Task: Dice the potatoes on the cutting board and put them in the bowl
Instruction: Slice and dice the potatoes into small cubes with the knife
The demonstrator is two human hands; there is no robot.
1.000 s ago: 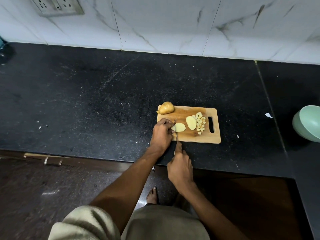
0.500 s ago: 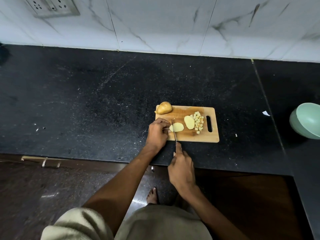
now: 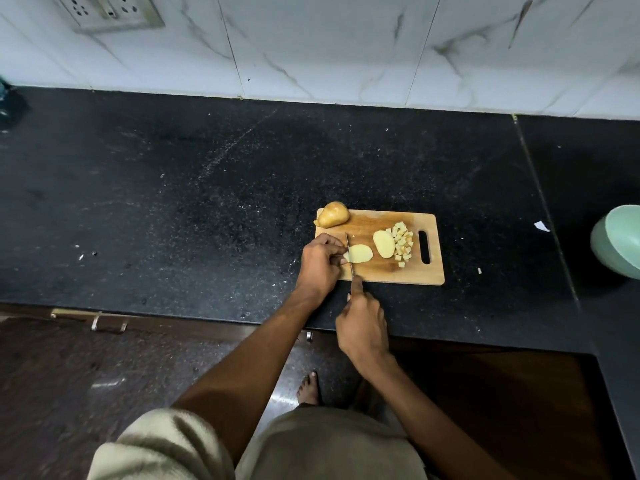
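Left hand [image 3: 320, 261]: fingers curled, pinching the near-left end of a pale peeled potato slab [image 3: 360, 253] on the rectangular wooden cutting board with a slot handle [image 3: 388, 271]. Right hand [image 3: 362, 323]: closed round the handle of a thin-bladed kitchen knife [image 3: 349, 252], forefinger laid along the spine; the hand sits off the board's near edge, over the black speckled stone counter [image 3: 207, 202].

Knife: blade runs from the board's near edge toward its far edge, resting across the slab's left end, just beside the left fingertips.

Potato slab: long axis runs left to right along the board, crosswise to the blade. Judged the piece in hand; the next cut turns on this crossing, with the bulk of the slab lying right of the blade and the pinching fingers close on its left.

Second pale cut potato slab [image 3: 383, 243]: toward the board's handle end, apart from the first slab, touching the pile of small pale potato cubes [image 3: 402, 244] beside the slot.

Whole unpeeled yellow-brown potato [image 3: 332, 214]: on the board's far-left corner, overhanging the edge.

Pale green round bowl [image 3: 618, 244]: well apart from the board, past its handle end, cut off by the frame; contents not visible. No dice appear transferred yet.
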